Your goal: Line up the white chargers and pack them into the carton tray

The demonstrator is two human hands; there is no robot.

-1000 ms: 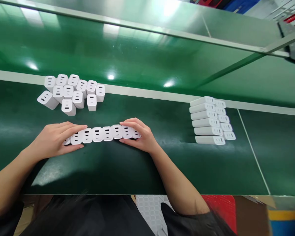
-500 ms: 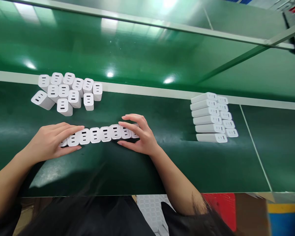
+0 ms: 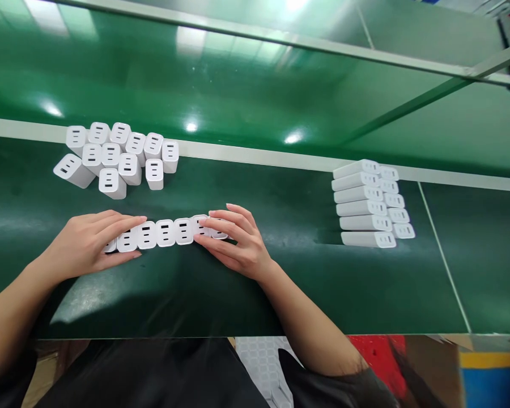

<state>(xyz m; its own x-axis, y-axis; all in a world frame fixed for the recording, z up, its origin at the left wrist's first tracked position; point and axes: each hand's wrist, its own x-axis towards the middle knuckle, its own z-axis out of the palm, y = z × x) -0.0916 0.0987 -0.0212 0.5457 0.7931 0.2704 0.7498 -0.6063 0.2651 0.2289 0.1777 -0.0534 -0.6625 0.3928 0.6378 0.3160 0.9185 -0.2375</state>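
A row of white USB chargers (image 3: 165,233) stands side by side on the green table, their port faces turned up. My left hand (image 3: 94,238) is closed around the left end of this row, fingers along the far side and thumb along the near side. At the right end, my right hand (image 3: 238,237) grips the chargers between thumb and fingers, partly covering the last ones. The row bends slightly, its right part lying a little farther from me. Under both hands the end chargers are partly hidden.
Behind my left hand stands a loose cluster of white chargers (image 3: 111,154), one of them tilted. To the right, more chargers lie in a stacked block (image 3: 361,208). A pale strip (image 3: 255,154) runs along the table's back, before a glossy green panel (image 3: 238,90).
My right hand has shifted slightly toward me, and its fingers have closed in farther left over the row's right end. My left hand has stayed in place.
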